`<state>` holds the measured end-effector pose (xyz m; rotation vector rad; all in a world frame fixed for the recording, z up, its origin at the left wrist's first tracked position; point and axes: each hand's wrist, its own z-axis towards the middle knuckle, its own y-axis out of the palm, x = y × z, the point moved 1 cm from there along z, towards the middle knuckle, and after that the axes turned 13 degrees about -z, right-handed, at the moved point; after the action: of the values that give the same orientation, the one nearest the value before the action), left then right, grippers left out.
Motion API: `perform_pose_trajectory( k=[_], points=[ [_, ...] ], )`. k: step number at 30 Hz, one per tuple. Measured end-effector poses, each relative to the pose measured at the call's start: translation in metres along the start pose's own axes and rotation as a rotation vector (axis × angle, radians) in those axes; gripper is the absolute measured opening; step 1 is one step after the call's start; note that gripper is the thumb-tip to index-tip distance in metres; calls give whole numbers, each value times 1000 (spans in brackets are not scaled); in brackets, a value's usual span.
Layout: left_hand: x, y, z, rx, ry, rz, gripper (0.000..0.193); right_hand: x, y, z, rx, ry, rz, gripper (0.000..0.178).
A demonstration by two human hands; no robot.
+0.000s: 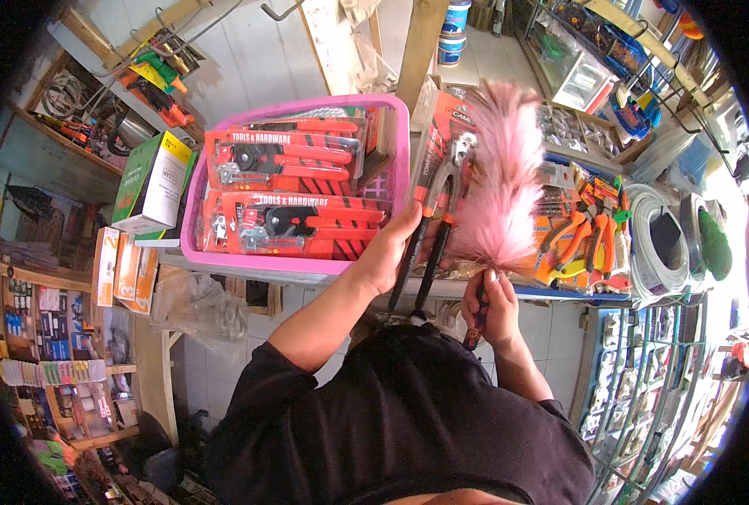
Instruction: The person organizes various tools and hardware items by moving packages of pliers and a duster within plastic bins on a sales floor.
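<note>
My left hand point(391, 248) grips a pair of long-handled pliers point(425, 261) with black handles and a silver head, tilted up and to the right. A red packaging card lies behind the tool's upper part. My right hand point(494, 310) is closed around the dark handle of a fluffy pink feather duster point(505, 185). The duster's feathers point upward, close beside the pliers. Left of my left hand, a pink plastic basket point(294, 264) holds several red-handled tools point(294, 223) in clear and red packs.
Orange-handled pliers point(589, 236) lie on the table at the right, beside coils of clear hose point(654, 240). A green and white box point(151, 183) and orange boxes point(126, 265) stand at the basket's left. Shelves of goods line both sides, with hooks overhead.
</note>
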<state>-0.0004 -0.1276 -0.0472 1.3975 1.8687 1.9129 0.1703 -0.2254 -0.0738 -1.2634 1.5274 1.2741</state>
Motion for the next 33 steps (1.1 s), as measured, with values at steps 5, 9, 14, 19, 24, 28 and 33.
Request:
perform_pose_trajectory(
  k=[5,9,14,19,24,28,33],
  points=[
    [11,-15,-2,-117,49,-175,50,10,1,-9,-211,58,-53,37],
    [12,5,-2,27,61,-210,48,6,2,-10,2,102,164,39],
    [10,-12,-3,-73,67,-236,32,6,2,-8,-161,-11,-75,37],
    [12,-42,5,-233,-1,-258,43,14,-5,-6,-286,-70,-148,35],
    [4,-21,1,-96,40,-170,33,5,4,-10,-155,41,60,33],
    [6,-10,-1,94,81,-63,42,6,-2,-17,-144,-37,-292,38],
    [3,-13,6,-49,-14,-18,40,0,1,-24,-29,26,-101,35]
  ],
)
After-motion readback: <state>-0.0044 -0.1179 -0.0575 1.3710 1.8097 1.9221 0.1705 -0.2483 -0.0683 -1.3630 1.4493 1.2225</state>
